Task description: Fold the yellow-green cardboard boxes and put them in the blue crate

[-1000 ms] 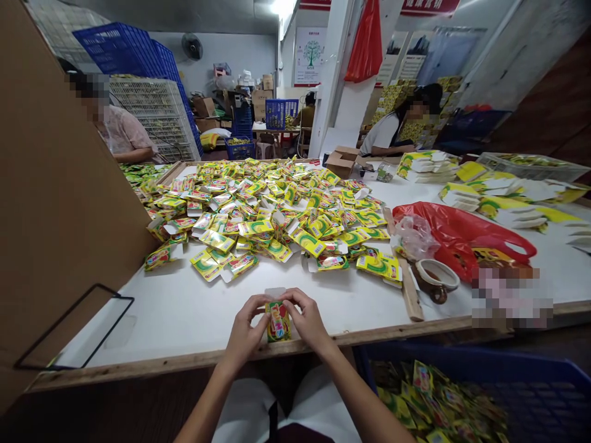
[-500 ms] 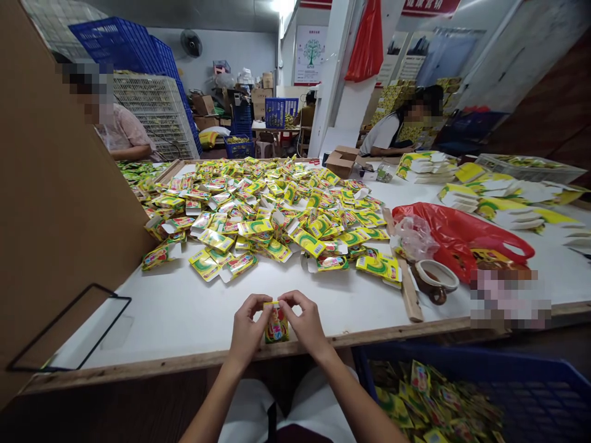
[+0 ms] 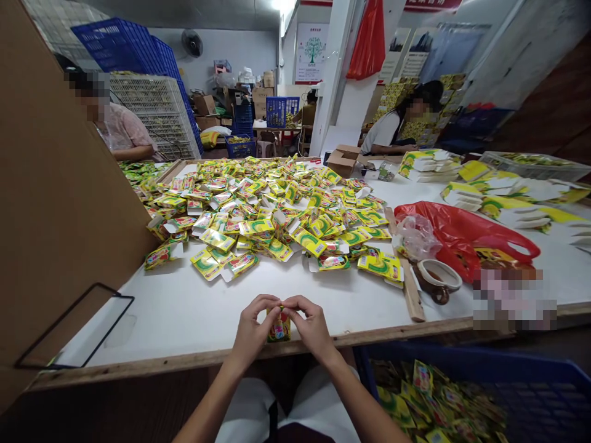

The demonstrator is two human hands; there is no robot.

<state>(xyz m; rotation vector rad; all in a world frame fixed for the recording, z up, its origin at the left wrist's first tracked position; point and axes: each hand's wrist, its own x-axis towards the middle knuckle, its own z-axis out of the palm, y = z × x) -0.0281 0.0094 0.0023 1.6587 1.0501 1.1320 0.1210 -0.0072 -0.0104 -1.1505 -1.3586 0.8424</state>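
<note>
A small yellow-green box with a red print (image 3: pixel 279 327) stands upright at the front edge of the white table (image 3: pixel 170 314). My left hand (image 3: pixel 257 321) pinches its upper left side, thumb on the face and fingers over the top. On the upper right side my right hand (image 3: pixel 305 320) grips the same box, its fingertips meeting those of my left hand at the top edge. The fingers cover the box's top. Beyond my hands lies a wide heap of similar small boxes (image 3: pixel 253 226), several with white flaps standing open.
Right of the heap are a wooden strip (image 3: pixel 412 292), a brown cup (image 3: pixel 438 280) and a red plastic bag (image 3: pixel 455 231). A blue crate (image 3: pixel 530 375) of packets stands below the edge. A cardboard panel (image 3: pixel 69 203) rises at left. People sit beyond.
My fingers have moved inward over the top of the box, and the fingertips of both hands now meet there. The view has shifted slightly.
</note>
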